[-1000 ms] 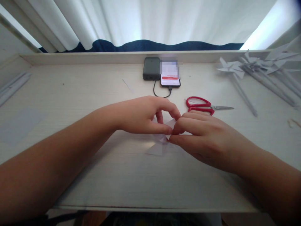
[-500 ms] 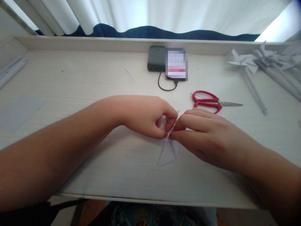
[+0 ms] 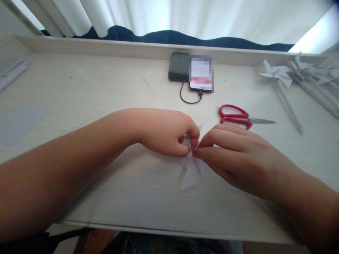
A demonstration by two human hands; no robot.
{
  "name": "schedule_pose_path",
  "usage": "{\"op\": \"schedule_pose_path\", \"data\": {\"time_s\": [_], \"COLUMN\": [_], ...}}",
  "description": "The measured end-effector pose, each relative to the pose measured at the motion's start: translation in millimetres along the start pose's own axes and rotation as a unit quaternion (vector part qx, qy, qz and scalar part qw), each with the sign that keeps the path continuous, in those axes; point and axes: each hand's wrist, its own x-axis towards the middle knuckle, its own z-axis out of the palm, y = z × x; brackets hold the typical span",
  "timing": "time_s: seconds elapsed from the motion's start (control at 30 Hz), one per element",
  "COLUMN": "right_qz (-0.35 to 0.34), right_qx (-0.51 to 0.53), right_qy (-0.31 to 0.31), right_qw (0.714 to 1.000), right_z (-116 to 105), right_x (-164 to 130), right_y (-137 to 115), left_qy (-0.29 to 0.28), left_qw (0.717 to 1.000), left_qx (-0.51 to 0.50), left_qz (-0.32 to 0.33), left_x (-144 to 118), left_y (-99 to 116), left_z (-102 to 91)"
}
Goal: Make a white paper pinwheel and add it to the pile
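Near the table [image 3: 106, 197] edge, a folded white paper piece [image 3: 192, 173] lies under both hands; the left hand [image 3: 165, 132] and right hand [image 3: 233, 155] each have their grip pinched together on it. Beyond lie red scissors [image 3: 238, 117], then a phone [image 3: 201, 76].

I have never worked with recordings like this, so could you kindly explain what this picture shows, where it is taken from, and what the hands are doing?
There is no machine here: a person works with two bare hands, and the camera sits on their head, looking forward and down.

The left hand and the right hand meet at the middle of the pale wooden desk. Together they pinch a small folded piece of white paper, whose pointed flaps stick out below the fingertips.

Behind them lie red-handled scissors, shut, and a dark power bank joined by a short black cable to a phone whose screen is blurred. At far right lie several white paper pinwheels on sticks; at left, a flat grey sheet.
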Motion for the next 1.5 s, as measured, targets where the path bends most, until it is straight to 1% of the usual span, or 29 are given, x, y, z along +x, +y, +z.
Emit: {"op": "schedule_pose_path", "data": {"time_s": [0.17,0.43,0.57,0.63,0.77,0.8,0.9,1.0,1.17,1.3,1.5], "right_qz": [0.001,0.001,0.003,0.006,0.008,0.008,0.007,0.015,0.047,0.056,0.065], "right_qx": [-0.006,-0.013,-0.017,-0.017,-0.015,-0.015,-0.011,-0.008,-0.023,-0.009,0.036], "right_qy": [0.005,0.008,0.012,0.013,0.011,0.01,0.011,0.014,0.009,0.0,0.012], "right_qw": [1.0,1.0,1.0,1.0,1.0,1.0,1.0,1.0,0.999,0.998,0.997], "right_z": [-0.3,-1.5,-2.6,-2.8,-2.8,-2.8,-2.2,-1.6,-1.0,-0.5,0.5], "right_x": [-0.2,-1.4,-0.8,-0.3,0.1,0.1,0.1,0.1,-1.0,-1.0,0.9], "right_y": [0.2,-0.5,-0.6,-0.6,0.0,0.2,0.6,0.1,-1.5,-1.2,-0.4], "left_qy": [-0.002,0.012,-0.005,-0.018,-0.005,-0.015,-0.07,-0.091,-0.133,-0.123,-0.091], "left_qw": [1.0,1.0,1.0,1.0,1.0,1.0,0.997,0.995,0.99,0.991,0.995], "left_qx": [-0.021,0.013,0.02,0.015,-0.009,-0.008,0.008,0.021,0.039,0.042,0.015], "left_qz": [0.004,0.017,0.016,0.018,0.022,0.024,0.03,0.033,0.036,0.033,0.032], "left_x": [-0.1,-0.4,-0.1,-0.1,-0.4,-0.4,0.3,1.6,3.7,3.2,0.7], "left_y": [0.8,0.9,1.8,2.4,3.8,4.4,7.4,10.7,13.1,12.5,11.9], "left_z": [-0.4,-0.4,-0.3,-0.3,-0.2,-0.3,-0.8,-2.1,-3.3,-2.5,-1.1]}}
